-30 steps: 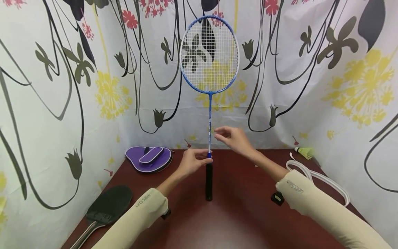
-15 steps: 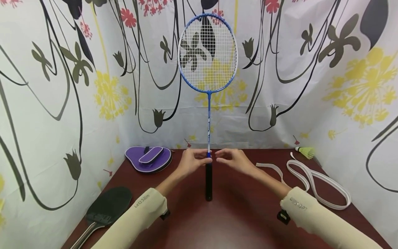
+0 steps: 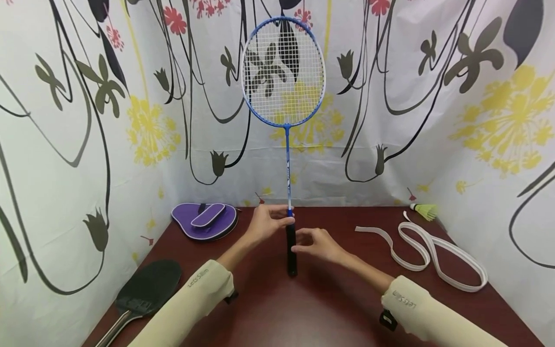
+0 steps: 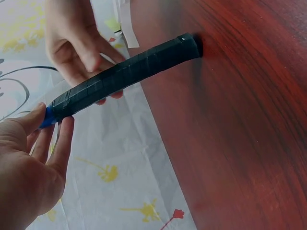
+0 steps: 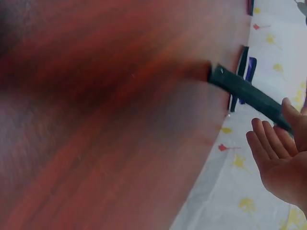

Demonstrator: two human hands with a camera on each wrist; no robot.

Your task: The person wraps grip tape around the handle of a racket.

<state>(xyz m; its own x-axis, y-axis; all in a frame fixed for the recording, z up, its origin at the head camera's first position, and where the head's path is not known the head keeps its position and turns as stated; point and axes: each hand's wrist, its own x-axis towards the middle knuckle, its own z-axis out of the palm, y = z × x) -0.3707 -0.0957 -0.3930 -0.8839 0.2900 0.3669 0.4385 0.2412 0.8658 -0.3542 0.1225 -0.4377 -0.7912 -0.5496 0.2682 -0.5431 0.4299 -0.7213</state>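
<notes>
I find the racket (image 3: 287, 149) upright mid-scene, head (image 3: 284, 71) up, handle (image 3: 291, 241) down over the table (image 3: 303, 313). My left hand (image 3: 265, 222) pinches it between thumb and fingers at the blue collar (image 4: 48, 117), just above the handle. My right hand (image 3: 322, 245) sits lower, from the right, its thumb and fingers parted about the handle; whether they touch it, I cannot tell.

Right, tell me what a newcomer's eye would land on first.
Probably the blue-and-white badminton racket, upright mid-scene, pinched by the left hand. Next, likely the purple case at the table's back left and the yellow-green shuttlecock at its back right.
</notes>
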